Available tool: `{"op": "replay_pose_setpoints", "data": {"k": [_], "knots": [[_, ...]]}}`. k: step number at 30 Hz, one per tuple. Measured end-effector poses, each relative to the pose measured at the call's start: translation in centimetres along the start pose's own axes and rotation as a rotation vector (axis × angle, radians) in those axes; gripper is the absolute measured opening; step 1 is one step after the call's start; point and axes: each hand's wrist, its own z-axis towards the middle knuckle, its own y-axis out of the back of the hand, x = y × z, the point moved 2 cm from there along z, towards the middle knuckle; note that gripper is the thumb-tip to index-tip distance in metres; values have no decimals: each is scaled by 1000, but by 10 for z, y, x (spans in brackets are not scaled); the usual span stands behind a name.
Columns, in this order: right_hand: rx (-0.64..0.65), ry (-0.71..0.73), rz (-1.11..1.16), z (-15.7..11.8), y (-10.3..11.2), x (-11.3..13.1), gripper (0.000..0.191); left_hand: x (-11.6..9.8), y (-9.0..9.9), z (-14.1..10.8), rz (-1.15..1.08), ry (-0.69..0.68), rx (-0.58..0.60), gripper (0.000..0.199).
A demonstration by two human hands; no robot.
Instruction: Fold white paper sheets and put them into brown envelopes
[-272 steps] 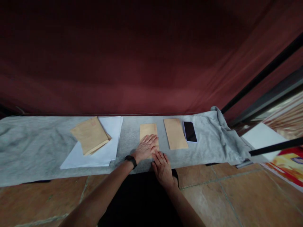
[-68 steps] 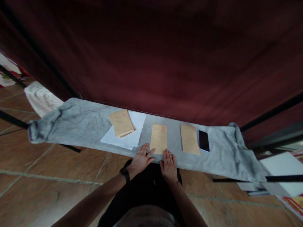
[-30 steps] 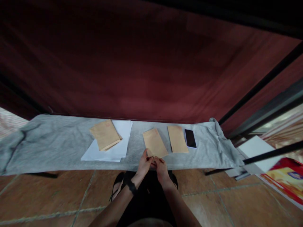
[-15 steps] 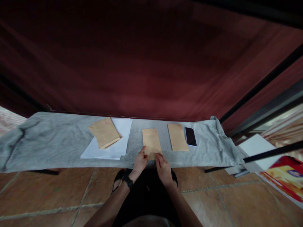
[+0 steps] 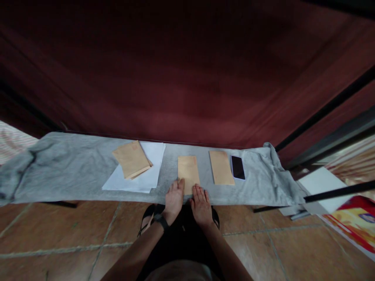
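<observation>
A brown envelope lies flat on the grey cloth in front of me. My left hand rests palm down at its lower left edge, fingers laid flat. At the lower right corner, my right hand lies palm down with its fingers stretched out. Neither hand grips anything. To the right are another brown envelope and a dark-screened phone. On the left, a small pile of brown envelopes overlaps white paper sheets.
A dark red panel rises behind the narrow cloth-covered surface. Black bars cross the right side. A white board and a red and yellow package are at the far right. Below is a tiled floor.
Both hands have gone from fingertips pinching the envelope's lower part to lying flatter, palms down, at its lower edges. The view has shifted slightly.
</observation>
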Motion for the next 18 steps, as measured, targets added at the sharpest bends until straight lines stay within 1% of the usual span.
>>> {"op": "replay_pose_setpoints", "data": {"k": [2, 4, 6, 9, 12, 15, 18], "knots": [[3, -6, 22, 0, -1, 0, 55, -5, -2, -3, 64, -199, -45, 53], [10, -11, 53, -1, -2, -1, 54, -9, -9, -8, 28, -389, -26, 52], [21, -3, 82, -2, -2, -2, 55, -9, -16, -12, -40, -485, 15, 51], [36, 18, 103, -5, -1, -4, 60, -3, -21, -18, -119, -516, 38, 58], [31, 22, 105, -8, 2, -7, 64, 6, -18, -22, -152, -559, 29, 65], [9, 21, 116, -12, 5, -10, 61, 12, -12, -25, -160, -583, 27, 67], [-12, 5, 136, -16, 8, -14, 56, 14, -10, -27, -161, -567, 50, 64]]}}
